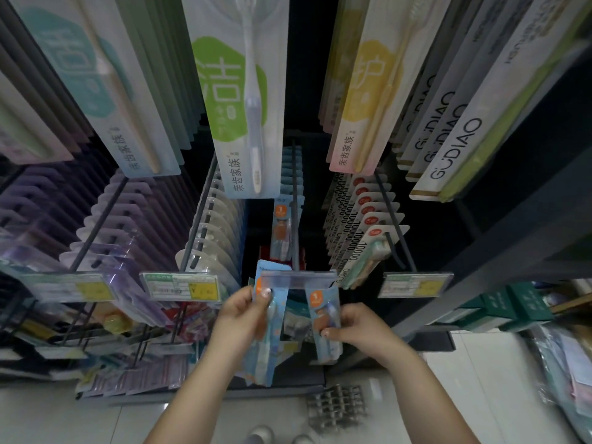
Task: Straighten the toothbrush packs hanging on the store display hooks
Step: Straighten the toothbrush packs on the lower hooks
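Note:
My left hand [245, 318] grips a stack of blue toothbrush packs [272, 318] with orange round labels, its thumb pressed on the front pack near the top. My right hand [355, 328] pinches a single blue pack [323, 318] of the same kind by its right edge. Both packs sit just under the clear price holder [298, 279] at the tip of the middle display hook [294, 206]. More blue packs [290, 174] hang farther back on that hook.
Neighbouring hooks carry purple packs [105, 232], white packs [214, 229] and green-white packs [362, 232], each with a price tag [182, 287] in front. Larger packs [243, 100] hang above. A metal grate [336, 408] lies on the white tiled floor.

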{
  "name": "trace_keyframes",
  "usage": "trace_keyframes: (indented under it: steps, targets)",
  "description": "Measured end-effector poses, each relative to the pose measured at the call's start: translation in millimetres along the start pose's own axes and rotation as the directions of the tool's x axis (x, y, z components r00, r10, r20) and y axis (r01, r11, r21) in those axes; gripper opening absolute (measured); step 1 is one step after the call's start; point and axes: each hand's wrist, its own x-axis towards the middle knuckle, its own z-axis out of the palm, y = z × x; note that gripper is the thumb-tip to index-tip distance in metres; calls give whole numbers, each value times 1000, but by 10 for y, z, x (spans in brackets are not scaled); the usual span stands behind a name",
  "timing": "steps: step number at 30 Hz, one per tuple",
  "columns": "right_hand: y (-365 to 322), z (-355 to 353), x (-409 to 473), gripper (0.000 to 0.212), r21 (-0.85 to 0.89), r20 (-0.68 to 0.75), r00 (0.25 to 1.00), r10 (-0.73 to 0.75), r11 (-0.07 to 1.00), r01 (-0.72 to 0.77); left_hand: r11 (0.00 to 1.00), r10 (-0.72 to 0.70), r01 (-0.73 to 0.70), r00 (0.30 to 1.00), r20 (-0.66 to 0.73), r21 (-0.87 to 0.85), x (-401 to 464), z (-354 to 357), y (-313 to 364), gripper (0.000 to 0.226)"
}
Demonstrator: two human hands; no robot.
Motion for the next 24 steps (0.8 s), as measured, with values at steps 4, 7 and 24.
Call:
trace_keyframes:
  steps: [4,7,24]
  targets:
    - [18,-81,0,14,14,-66,997,29,999,-28,990,135,-135,991,19,31,-122,-6,19,59]
    - [13,-85,-4,14,37,-71,997,31,999,-28,988,154,-154,987,40,-13,-188,43,83,47]
    - [86,-22,43,15,31,-133,990,47,999,-44,979,193,-191,981,-13,77,-16,203,226,25]
